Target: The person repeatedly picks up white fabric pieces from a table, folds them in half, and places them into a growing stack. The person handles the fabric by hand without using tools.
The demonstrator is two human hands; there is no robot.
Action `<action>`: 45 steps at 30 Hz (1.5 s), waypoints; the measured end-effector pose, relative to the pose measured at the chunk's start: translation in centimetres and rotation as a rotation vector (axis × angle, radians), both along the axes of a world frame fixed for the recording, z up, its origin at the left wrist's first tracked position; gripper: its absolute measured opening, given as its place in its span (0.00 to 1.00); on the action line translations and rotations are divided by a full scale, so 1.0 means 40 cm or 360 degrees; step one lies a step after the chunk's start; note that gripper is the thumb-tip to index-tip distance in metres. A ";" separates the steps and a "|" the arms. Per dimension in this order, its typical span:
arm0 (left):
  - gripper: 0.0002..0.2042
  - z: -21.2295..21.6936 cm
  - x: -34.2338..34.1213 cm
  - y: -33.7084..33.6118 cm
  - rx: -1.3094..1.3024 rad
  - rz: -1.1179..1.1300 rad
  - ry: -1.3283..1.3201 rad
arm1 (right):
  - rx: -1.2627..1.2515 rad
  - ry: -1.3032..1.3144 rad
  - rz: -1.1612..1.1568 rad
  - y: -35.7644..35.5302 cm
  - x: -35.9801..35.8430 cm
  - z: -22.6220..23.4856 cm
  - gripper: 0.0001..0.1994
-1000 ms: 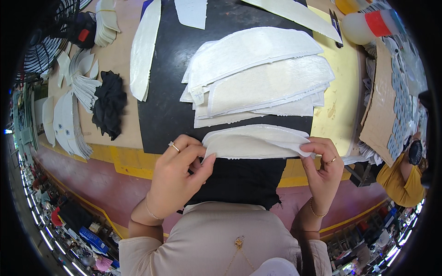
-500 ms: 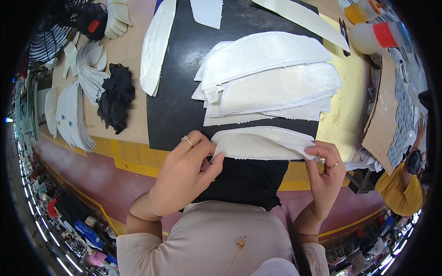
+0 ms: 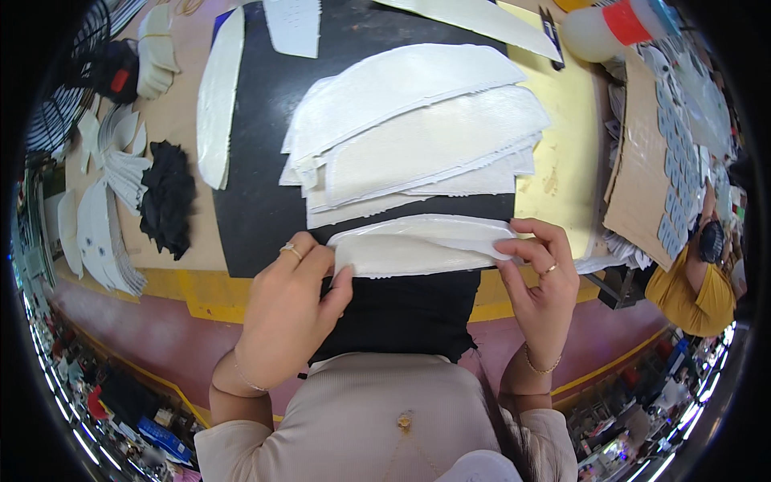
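A curved white fabric piece (image 3: 401, 253) lies along the near edge of the black work mat, its near side lifted and folded partly over itself. My left hand (image 3: 295, 297) pinches its left end between thumb and fingers. At the right end, my right hand (image 3: 542, 273) grips the folded corner between fingertips and thumb. Just beyond it, a stack of similar white curved pieces (image 3: 418, 120) lies fanned out on the black mat (image 3: 261, 112). Black cloth (image 3: 393, 313) covers my lap below the piece.
Single white pieces lie at the mat's left (image 3: 218, 104) and top edge. Black snips (image 3: 552, 40) and a white bottle with a red band (image 3: 622, 26) stand at far right, near a cardboard sheet (image 3: 638, 161). Crumpled black cloth (image 3: 167, 201) lies left; a person in yellow (image 3: 687, 297) is at right.
The view has shifted, so the table things appear further left. The fold in the held piece has spread wider toward its middle, with both hands still on the ends.
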State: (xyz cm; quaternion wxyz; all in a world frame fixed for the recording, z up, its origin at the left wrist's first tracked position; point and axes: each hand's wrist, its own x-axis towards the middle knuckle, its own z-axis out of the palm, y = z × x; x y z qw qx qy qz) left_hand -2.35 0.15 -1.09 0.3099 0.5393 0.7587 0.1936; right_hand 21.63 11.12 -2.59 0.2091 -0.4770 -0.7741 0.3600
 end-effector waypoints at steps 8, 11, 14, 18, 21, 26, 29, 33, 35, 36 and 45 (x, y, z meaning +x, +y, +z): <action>0.08 0.007 0.004 0.007 -0.0056 0.0013 0.0019 | -0.0018 -0.0056 -0.0042 0.000 -0.005 0.000 0.11; 0.09 0.010 0.006 0.008 -0.0058 0.0006 0.0047 | 0.0013 -0.0079 -0.0056 -0.003 -0.010 0.004 0.11; 0.09 0.007 0.006 0.006 -0.0043 0.0023 0.0033 | 0.0066 -0.0064 -0.0068 -0.004 -0.007 0.000 0.10; 0.09 0.006 0.009 0.005 -0.0024 0.0062 0.0014 | 0.0090 -0.0044 -0.0073 -0.005 -0.007 -0.006 0.10; 0.09 0.001 0.010 0.003 -0.0002 0.0078 0.0007 | 0.0109 -0.0015 -0.0081 -0.011 -0.006 -0.016 0.10; 0.08 0.010 0.014 0.003 -0.0108 0.0060 0.0085 | 0.0308 -0.0278 -0.0046 -0.022 -0.007 -0.018 0.12; 0.08 0.004 0.025 -0.003 0.0223 -0.0108 0.0479 | 0.0574 -0.0391 0.0066 -0.028 -0.007 -0.026 0.14; 0.11 -0.044 0.012 -0.033 0.0620 -0.0409 0.0246 | 0.0769 -0.0243 0.0277 -0.016 -0.001 -0.043 0.13; 0.10 -0.063 -0.008 -0.038 0.0686 -0.0543 0.0185 | 0.0783 -0.0126 0.0358 -0.009 0.007 -0.058 0.13; 0.10 -0.067 -0.018 -0.039 0.0709 -0.0605 0.0161 | 0.0702 -0.0108 0.0367 -0.007 0.007 -0.054 0.14; 0.08 0.024 -0.044 -0.082 0.0217 -0.0942 0.0151 | 0.0362 -0.0449 0.0668 -0.016 0.035 0.056 0.11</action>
